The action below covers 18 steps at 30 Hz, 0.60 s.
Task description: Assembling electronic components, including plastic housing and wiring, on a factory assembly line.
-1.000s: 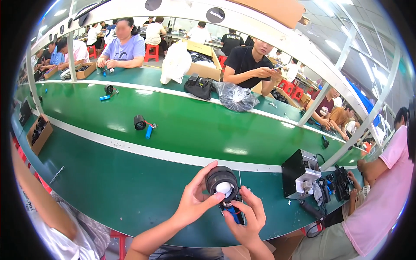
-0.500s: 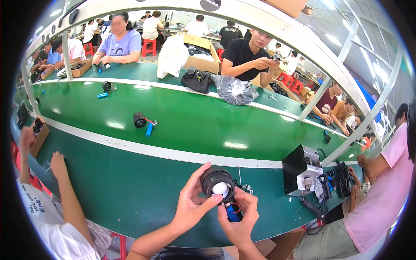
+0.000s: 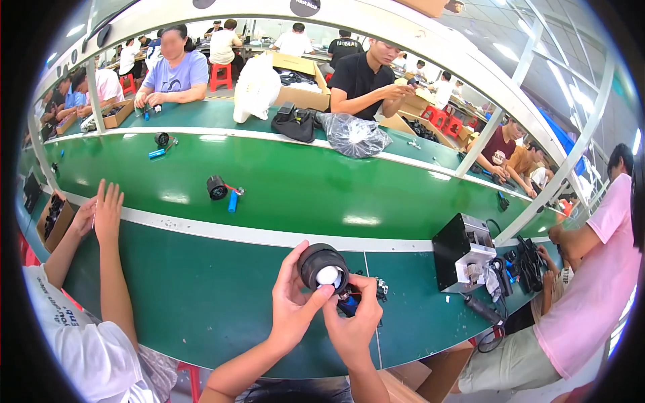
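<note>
My left hand (image 3: 293,299) is wrapped around a black round housing (image 3: 311,258) with a white dome in its open face. Its thumb presses the lower rim beside the white part. Just below, the fingers of my right hand (image 3: 356,316) are closed on a blue cylindrical battery (image 3: 348,306) and its leads under the housing. Much of the battery is hidden by those fingers. Several small metallic parts (image 3: 381,289) lie on the table right behind my right hand.
A black and silver machine (image 3: 463,252) stands at the right, with cables and a black handheld tool (image 3: 482,309) beside it. Across the green belt (image 3: 289,191) lies another black housing (image 3: 216,188) wired to a blue battery (image 3: 233,201). Co-workers sit close on both sides.
The view has shifted a little. My right hand has come up closer under the housing and now covers more of the battery. At the left, a co-worker's hands have lifted and come together.
</note>
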Each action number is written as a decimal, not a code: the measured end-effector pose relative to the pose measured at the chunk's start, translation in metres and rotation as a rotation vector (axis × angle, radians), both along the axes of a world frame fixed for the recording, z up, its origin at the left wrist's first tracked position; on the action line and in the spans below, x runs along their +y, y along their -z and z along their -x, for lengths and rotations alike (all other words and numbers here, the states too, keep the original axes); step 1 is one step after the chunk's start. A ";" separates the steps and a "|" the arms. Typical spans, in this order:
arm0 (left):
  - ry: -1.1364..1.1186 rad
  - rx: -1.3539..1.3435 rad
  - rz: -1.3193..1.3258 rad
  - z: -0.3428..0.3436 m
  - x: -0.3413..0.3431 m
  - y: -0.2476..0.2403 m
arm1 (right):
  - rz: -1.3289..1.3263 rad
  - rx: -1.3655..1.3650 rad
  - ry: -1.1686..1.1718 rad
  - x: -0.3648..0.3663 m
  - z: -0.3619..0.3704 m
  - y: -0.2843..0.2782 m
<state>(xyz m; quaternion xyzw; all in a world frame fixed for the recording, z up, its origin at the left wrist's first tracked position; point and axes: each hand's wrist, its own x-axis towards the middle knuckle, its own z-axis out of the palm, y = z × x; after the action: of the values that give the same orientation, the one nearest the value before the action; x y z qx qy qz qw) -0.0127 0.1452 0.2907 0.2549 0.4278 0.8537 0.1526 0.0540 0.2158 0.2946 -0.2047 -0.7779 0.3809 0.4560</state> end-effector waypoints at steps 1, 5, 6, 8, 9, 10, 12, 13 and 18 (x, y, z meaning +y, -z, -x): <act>0.002 0.001 0.000 0.002 -0.001 0.000 | -0.017 -0.047 -0.022 -0.001 -0.003 -0.003; 0.078 -0.016 -0.002 0.009 -0.012 -0.002 | -0.001 -0.060 -0.202 -0.002 -0.018 -0.018; 0.107 -0.005 -0.024 0.010 -0.014 -0.003 | 0.009 -0.055 -0.231 -0.003 -0.022 -0.021; 0.132 0.015 -0.042 0.009 -0.017 -0.005 | -0.001 -0.042 -0.224 -0.004 -0.027 -0.020; 0.160 0.036 -0.059 0.008 -0.018 -0.007 | -0.010 -0.027 -0.215 -0.005 -0.029 -0.019; 0.161 0.034 -0.059 0.006 -0.019 -0.008 | -0.011 -0.029 -0.213 -0.006 -0.031 -0.020; 0.153 0.090 -0.055 0.005 -0.021 -0.011 | 0.013 0.014 -0.215 -0.008 -0.032 -0.020; 0.154 0.089 -0.056 0.004 -0.021 -0.010 | 0.012 0.014 -0.214 -0.008 -0.033 -0.020; 0.167 0.209 -0.109 0.007 -0.026 -0.008 | -0.015 0.026 -0.231 -0.010 -0.036 -0.020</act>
<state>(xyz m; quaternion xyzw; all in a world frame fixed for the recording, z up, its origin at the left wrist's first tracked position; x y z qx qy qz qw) -0.0200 0.1195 0.2982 0.3850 0.3719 0.8287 0.1636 0.0899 0.2061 0.3148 -0.1055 -0.7932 0.4278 0.4204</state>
